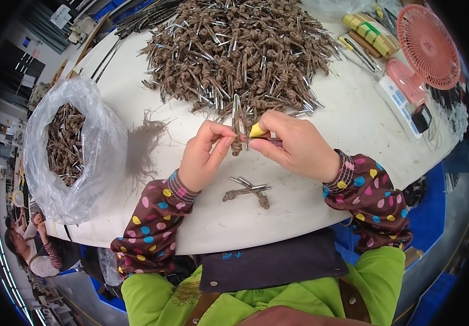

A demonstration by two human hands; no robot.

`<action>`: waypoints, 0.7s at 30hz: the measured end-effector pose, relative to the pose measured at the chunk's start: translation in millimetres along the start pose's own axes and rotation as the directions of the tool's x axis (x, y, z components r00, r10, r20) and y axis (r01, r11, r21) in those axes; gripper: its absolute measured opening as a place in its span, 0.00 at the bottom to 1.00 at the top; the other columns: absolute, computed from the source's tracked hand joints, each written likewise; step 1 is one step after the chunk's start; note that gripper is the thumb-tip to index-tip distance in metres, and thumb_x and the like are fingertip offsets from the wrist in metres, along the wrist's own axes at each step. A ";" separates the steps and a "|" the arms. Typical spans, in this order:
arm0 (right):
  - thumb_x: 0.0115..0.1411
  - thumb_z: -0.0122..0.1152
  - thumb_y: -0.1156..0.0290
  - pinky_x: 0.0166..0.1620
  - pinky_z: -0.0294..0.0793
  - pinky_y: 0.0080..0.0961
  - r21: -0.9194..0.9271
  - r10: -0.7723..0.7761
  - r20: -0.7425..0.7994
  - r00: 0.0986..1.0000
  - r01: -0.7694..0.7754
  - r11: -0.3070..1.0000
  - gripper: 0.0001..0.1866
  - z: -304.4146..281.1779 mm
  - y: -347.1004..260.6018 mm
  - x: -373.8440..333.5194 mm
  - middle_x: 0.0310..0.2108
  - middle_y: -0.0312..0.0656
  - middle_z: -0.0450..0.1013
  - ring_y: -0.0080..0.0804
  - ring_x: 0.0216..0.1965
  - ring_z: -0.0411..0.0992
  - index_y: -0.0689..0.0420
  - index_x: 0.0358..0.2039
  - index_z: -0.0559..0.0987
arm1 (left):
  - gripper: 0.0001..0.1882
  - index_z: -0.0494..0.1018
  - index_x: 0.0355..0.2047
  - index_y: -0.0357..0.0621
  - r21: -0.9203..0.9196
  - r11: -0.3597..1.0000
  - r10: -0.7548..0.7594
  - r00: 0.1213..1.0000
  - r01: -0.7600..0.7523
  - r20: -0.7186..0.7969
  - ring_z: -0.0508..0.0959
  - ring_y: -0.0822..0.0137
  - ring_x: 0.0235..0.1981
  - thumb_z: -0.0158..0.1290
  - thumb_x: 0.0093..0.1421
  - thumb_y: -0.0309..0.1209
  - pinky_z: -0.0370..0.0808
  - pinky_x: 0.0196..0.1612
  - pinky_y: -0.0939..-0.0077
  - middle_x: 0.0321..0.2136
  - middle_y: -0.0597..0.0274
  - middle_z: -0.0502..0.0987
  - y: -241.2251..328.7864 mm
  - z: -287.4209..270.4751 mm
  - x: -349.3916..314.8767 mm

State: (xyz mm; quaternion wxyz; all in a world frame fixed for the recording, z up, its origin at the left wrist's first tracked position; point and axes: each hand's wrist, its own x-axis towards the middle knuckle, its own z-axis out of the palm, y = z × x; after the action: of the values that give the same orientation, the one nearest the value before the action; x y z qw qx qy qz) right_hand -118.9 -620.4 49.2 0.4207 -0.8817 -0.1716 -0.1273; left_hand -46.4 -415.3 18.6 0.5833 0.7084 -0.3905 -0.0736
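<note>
My left hand pinches a knotted brown cord between thumb and fingers. Silvery metal tips point up from the cord, and its knot hangs low. Closed around a small yellow-handled tool, my right hand is right beside the cord. The tool's working end is too small to make out. Below my hands, two more knotted cords with metal tips lie crossed on the white table. A large heap of similar knotted cords rises just beyond my fingers.
At left stands a clear plastic bag with knotted cords inside; loose brown fibres lie beside it. A pink fan, a white power strip and a yellow bundle are at the far right. Another person sits at far left.
</note>
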 end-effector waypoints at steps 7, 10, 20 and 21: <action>0.57 0.58 0.62 0.27 0.68 0.31 -0.130 -0.046 -0.018 0.999 0.043 0.991 0.11 6.6 1.6 -1.0 0.27 0.39 0.68 0.39 0.26 0.70 0.55 0.28 0.71 | 0.05 0.68 0.37 0.39 0.112 0.994 0.000 1.000 0.002 -0.017 0.76 0.68 0.31 0.49 0.61 0.24 0.72 0.36 0.78 0.29 0.60 0.75 -12.2 -1.2 -4.2; 0.56 0.59 0.62 0.26 0.67 0.32 -0.176 -0.059 -0.011 0.998 0.056 0.983 0.11 5.8 0.4 -1.9 0.26 0.38 0.68 0.39 0.25 0.70 0.55 0.28 0.70 | 0.05 0.68 0.37 0.40 0.135 0.991 -0.007 1.000 0.006 0.006 0.77 0.67 0.31 0.49 0.61 0.25 0.72 0.36 0.78 0.29 0.59 0.75 -7.6 -0.9 -3.2; 0.56 0.59 0.63 0.25 0.68 0.33 -0.232 -0.076 0.023 0.997 0.079 0.970 0.11 8.4 -0.5 -2.4 0.27 0.39 0.68 0.40 0.25 0.71 0.55 0.29 0.69 | 0.04 0.68 0.37 0.40 0.250 0.967 0.042 0.998 -0.053 0.052 0.78 0.65 0.31 0.49 0.61 0.24 0.72 0.37 0.76 0.31 0.58 0.76 2.3 0.7 -2.2; 0.55 0.59 0.63 0.25 0.68 0.32 -0.247 -0.087 0.037 0.996 0.093 0.964 0.11 7.4 -2.2 -2.4 0.27 0.39 0.68 0.40 0.25 0.71 0.55 0.29 0.69 | 0.04 0.67 0.37 0.40 0.268 0.961 0.060 0.996 -0.073 0.059 0.78 0.65 0.31 0.49 0.61 0.24 0.72 0.37 0.76 0.31 0.57 0.76 3.3 1.0 -2.0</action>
State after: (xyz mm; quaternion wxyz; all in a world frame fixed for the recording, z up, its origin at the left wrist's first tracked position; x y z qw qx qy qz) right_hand -121.4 -613.7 45.3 0.2984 -0.9203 -0.1996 -0.1555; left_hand -49.9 -414.8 20.6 0.4735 0.7657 -0.4349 -0.0179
